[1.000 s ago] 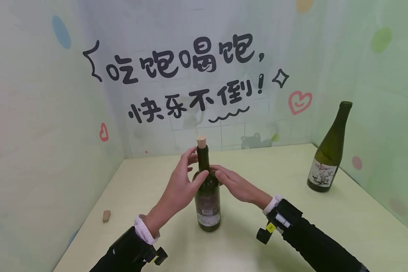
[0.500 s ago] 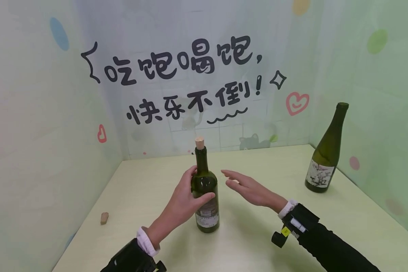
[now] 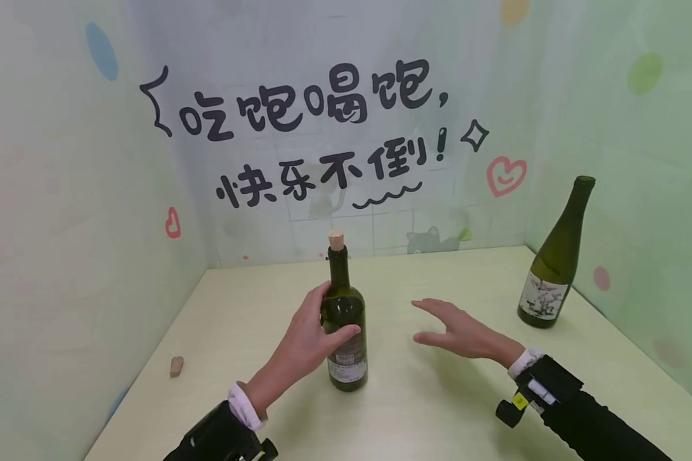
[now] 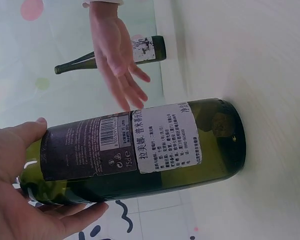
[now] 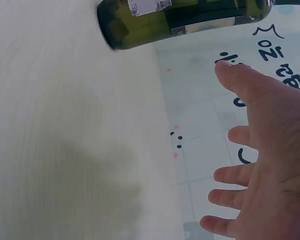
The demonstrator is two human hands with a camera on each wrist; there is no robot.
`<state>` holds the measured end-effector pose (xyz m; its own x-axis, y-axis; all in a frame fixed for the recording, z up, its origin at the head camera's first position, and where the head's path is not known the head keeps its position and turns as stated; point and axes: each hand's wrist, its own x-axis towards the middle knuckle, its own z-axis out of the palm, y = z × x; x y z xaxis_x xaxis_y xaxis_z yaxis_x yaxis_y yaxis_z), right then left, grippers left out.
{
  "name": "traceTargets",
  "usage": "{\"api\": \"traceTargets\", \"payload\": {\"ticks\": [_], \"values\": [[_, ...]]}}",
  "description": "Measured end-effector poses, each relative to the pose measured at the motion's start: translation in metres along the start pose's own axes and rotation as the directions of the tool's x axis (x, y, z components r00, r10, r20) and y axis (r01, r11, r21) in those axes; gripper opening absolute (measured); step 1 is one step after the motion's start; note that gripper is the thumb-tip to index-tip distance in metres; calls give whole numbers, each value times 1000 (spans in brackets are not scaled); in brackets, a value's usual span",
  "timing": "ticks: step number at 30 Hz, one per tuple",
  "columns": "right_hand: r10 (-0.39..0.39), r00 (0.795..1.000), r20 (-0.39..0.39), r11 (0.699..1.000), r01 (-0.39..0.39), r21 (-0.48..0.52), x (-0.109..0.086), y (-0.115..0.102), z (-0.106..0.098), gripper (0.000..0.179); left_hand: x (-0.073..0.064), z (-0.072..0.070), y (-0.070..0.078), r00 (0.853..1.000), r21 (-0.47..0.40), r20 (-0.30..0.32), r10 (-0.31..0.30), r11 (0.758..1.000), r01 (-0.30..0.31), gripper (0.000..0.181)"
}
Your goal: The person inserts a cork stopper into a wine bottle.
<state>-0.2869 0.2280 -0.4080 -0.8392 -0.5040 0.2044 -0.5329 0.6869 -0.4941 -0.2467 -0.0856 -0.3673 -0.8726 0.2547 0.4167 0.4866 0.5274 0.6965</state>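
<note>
A green wine bottle (image 3: 346, 314) stands upright mid-table, a cork (image 3: 336, 241) poking out of its mouth. My left hand (image 3: 305, 346) grips it around the shoulder and upper body, thumb across the front. Dark and white labels face me in the left wrist view, where a round brownish shape (image 4: 223, 124) shows through the glass near the base. To the right of the bottle, my right hand (image 3: 467, 330) hovers over the table with fingers spread, holding nothing. Its palm (image 5: 280, 165) and separated fingers fill the right side of the right wrist view.
A second green bottle (image 3: 550, 269) with a floral label stands at the table's right, by the wall. One small brown cork piece (image 3: 176, 366) lies near the left edge. Printed walls enclose the pale table (image 3: 254, 294) at the back and both sides.
Both hands were around the bottle's neck and shoulder. My left hand has slid down onto the body; my right hand has let go and moved away to the right.
</note>
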Motion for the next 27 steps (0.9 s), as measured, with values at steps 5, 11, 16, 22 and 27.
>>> {"api": "traceTargets", "payload": {"ticks": [5, 11, 16, 22, 27], "values": [[37, 999, 20, 998, -36, -53, -13, 17, -3, 83, 2, -6, -4, 1000, 5, -21, -17, 1000, 17, 88], [68, 998, 16, 993, -66, -100, -26, 35, -7, 84, 4, -15, -12, 998, 7, -41, -51, 999, 51, 89], [87, 996, 0, 989, -86, -120, -34, 44, -11, 83, 8, -24, -21, 995, 5, -55, -85, 996, 85, 92], [101, 995, -2, 987, -100, -123, -41, 50, -16, 83, 13, -37, -32, 991, 20, -69, -114, 993, 116, 95], [109, 994, 6, 987, -107, -123, -45, 53, -18, 81, 17, -48, -42, 988, 40, -79, -131, 990, 135, 95]]}}
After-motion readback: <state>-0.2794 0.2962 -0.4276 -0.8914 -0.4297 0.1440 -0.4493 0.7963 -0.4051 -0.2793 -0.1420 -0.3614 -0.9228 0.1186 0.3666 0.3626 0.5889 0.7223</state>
